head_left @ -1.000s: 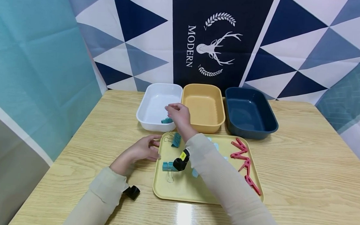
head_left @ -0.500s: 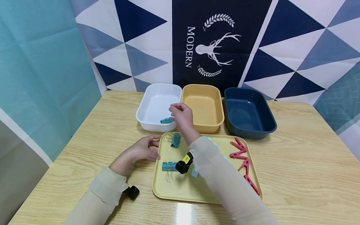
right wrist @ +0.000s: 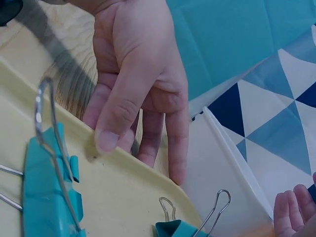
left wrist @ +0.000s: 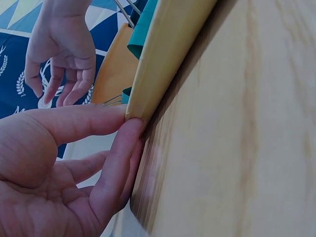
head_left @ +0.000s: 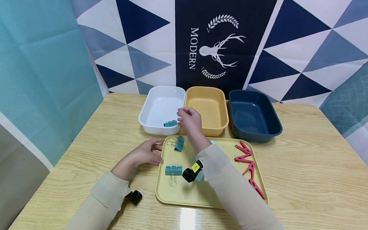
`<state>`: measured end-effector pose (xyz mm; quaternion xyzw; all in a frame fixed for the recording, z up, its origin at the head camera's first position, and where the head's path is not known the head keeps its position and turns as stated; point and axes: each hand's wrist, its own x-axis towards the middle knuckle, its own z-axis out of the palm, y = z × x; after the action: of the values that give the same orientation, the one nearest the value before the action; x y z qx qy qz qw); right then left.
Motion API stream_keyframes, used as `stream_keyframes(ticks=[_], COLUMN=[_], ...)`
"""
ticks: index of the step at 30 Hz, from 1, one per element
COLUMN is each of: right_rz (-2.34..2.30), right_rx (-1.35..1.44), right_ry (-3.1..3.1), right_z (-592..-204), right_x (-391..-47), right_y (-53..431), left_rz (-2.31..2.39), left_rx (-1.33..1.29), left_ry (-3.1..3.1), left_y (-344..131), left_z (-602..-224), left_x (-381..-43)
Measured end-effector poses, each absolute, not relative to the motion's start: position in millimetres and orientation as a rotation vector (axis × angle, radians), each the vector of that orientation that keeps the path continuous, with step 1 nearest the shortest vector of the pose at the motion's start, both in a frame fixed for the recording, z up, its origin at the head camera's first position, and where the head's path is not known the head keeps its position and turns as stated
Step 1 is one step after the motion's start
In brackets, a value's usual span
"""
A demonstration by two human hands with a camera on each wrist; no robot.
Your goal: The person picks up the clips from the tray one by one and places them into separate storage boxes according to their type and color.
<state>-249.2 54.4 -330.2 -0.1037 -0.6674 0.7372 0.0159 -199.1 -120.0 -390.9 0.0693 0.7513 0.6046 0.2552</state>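
- Teal binder clips: I see two on the yellow tray, one toward its far left corner, and a third inside the white bin, near its front wall.
- Left hand: pinches the tray's left rim, thumb on top, fingers outside; I judge this grip steadies the tray.
- Right hand: fingers loosely curled, no object visible in them; hangs over the adjoining rims of the white bin and the orange bin.
- Dark blue bin: completes the row behind the tray on the bench, presumably set for short reaches.
- Red clothespins: line the tray's right side, apparently grouped by kind; pale blue pieces are partly hidden by the right arm.
- Writing: "MODERN" runs sideways on the backdrop, beside a deer print. I cannot read the wrist camera's yellow label.
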Motion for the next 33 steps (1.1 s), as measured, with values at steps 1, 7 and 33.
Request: stream_keyframes(ticks=[1,7,33], right_rz=[2.302,2.313,2.403], right_rx=[-0.327,-0.352,-0.39], right_ry=[-2.066,-2.051,-1.977], right_z=[-331,-333,-342], right_x=[-249,-244,-225], right_y=[55,61,73], left_rz=[1.643,1.626,1.601], left_rx=[0.187,0.177,0.149], left_ry=[2.041,2.059,2.083], left_y=[-120,-119,-117], left_z=[-391,-390,-388], left_x=[-199,-199,-198])
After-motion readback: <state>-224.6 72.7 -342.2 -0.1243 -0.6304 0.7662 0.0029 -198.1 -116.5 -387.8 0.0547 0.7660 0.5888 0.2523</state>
